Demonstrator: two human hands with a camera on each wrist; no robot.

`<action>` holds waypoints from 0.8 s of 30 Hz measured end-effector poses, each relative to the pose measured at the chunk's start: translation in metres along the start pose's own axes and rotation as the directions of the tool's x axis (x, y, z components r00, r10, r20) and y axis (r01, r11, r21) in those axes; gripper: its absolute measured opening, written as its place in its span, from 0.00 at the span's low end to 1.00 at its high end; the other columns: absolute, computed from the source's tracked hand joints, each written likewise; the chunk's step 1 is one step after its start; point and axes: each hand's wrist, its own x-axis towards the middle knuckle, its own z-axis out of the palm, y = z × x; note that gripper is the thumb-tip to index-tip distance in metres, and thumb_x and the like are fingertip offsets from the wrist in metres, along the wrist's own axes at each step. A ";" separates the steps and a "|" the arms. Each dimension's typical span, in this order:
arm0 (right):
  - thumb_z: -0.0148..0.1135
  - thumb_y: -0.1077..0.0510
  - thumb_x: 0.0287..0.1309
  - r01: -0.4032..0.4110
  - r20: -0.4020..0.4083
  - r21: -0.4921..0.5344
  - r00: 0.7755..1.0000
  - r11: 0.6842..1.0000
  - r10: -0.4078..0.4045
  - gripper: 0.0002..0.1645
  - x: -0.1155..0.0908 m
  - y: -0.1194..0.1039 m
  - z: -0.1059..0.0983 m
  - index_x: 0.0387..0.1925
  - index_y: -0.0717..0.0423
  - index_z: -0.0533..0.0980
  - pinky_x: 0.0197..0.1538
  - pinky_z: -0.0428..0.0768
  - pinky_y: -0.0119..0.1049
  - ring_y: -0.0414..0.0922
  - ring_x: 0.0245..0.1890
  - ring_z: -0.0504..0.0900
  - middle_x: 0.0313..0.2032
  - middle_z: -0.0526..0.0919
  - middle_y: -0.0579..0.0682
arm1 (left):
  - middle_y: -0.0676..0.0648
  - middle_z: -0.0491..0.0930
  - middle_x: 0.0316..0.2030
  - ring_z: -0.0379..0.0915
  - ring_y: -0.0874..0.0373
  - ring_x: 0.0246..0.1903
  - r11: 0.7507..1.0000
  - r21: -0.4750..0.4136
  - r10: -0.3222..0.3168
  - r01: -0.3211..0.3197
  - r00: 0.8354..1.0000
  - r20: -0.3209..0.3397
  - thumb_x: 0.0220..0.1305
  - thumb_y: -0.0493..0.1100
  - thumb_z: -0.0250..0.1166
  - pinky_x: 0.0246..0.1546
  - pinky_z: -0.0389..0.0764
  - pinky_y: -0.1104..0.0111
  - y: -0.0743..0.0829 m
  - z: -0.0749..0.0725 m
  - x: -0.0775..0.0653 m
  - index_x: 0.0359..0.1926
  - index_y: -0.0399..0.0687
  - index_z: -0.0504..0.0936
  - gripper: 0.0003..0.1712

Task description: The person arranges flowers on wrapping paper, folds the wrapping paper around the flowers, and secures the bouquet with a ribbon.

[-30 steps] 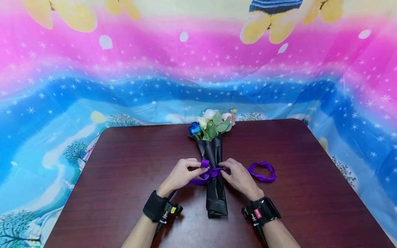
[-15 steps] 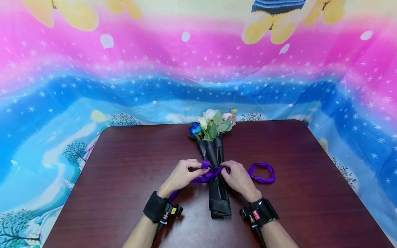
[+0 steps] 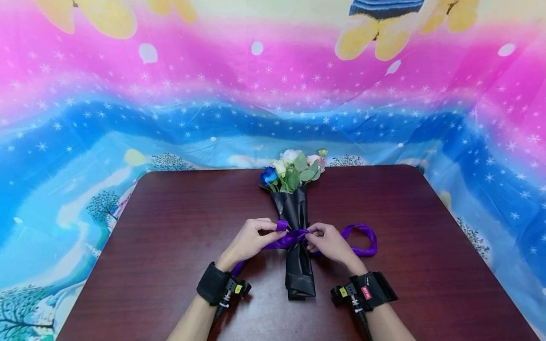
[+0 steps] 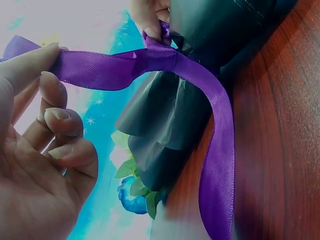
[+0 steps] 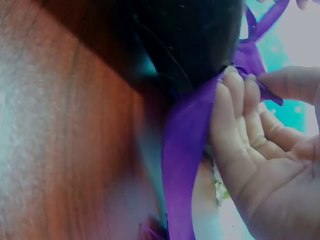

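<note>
A bouquet wrapped in black paper [image 3: 299,277] lies on the table, its blue, white and pink flowers [image 3: 291,168] pointing away. A purple satin ribbon [image 3: 294,237] crosses the middle of the wrap. At the left of the wrap, my left hand [image 3: 250,240] pinches a length of the ribbon between thumb and index finger; its other fingers curl loosely in the left wrist view. My right hand [image 3: 330,242], against the wrap's right side, pinches ribbon at the crossing with thumb and fingertips. In the right wrist view a ribbon length [image 5: 180,160] hangs past that hand.
The dark red-brown table [image 3: 183,203] extends around both arms. A loop of loose ribbon [image 3: 368,229] lies to the right of the right hand. Behind the table hangs a printed cloth backdrop [image 3: 239,111]. Each wrist wears a black strap [image 3: 213,283] with a camera.
My right hand has shifted slightly and turned at the ribbon crossing. The wrap's lower end swung right, then partly back. The loose loop has moved a little closer. My left hand stays nearly still.
</note>
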 end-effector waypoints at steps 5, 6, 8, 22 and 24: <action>0.60 0.64 0.62 -0.062 0.062 0.183 0.997 0.981 0.051 0.12 -0.001 0.002 -0.004 0.41 0.71 0.72 0.36 0.82 0.41 0.46 0.29 0.83 0.30 0.82 0.56 | 0.55 0.73 0.27 0.64 0.60 0.25 1.000 -0.005 -0.012 0.012 1.000 -0.014 0.64 0.46 0.65 0.26 0.64 0.72 0.001 0.000 0.001 0.36 0.49 0.88 0.08; 0.60 0.63 0.62 -0.076 0.073 0.215 0.995 0.974 0.062 0.13 -0.001 0.002 -0.004 0.41 0.71 0.71 0.37 0.82 0.41 0.46 0.29 0.83 0.30 0.82 0.55 | 0.55 0.73 0.26 0.64 0.60 0.25 1.000 -0.009 -0.012 0.011 1.000 -0.017 0.63 0.45 0.65 0.26 0.64 0.72 0.001 0.001 0.001 0.36 0.49 0.88 0.07; 0.62 0.61 0.61 -0.104 0.097 0.258 0.992 0.961 0.081 0.14 -0.002 0.002 -0.005 0.41 0.70 0.71 0.37 0.82 0.40 0.45 0.29 0.83 0.31 0.82 0.54 | 0.55 0.72 0.26 0.63 0.60 0.25 1.000 -0.011 -0.009 0.009 1.000 -0.020 0.63 0.45 0.66 0.25 0.63 0.72 0.001 0.001 0.001 0.34 0.49 0.87 0.06; 0.55 0.54 0.68 -0.175 0.211 0.458 0.974 0.871 0.085 0.18 -0.005 0.007 -0.010 0.44 0.70 0.72 0.43 0.80 0.38 0.46 0.34 0.81 0.33 0.78 0.56 | 0.58 0.81 0.34 0.72 0.61 0.31 1.000 0.023 0.013 -0.013 1.000 0.000 0.65 0.49 0.64 0.32 0.73 0.70 -0.001 -0.001 -0.001 0.40 0.47 0.88 0.13; 0.56 0.57 0.67 -0.166 0.202 0.443 0.976 0.881 0.083 0.16 -0.006 0.008 -0.010 0.43 0.71 0.72 0.42 0.81 0.38 0.45 0.34 0.82 0.33 0.79 0.56 | 0.58 0.80 0.33 0.72 0.61 0.31 1.000 0.021 0.010 -0.010 1.000 0.000 0.65 0.50 0.64 0.31 0.73 0.70 -0.001 -0.001 -0.001 0.40 0.47 0.88 0.13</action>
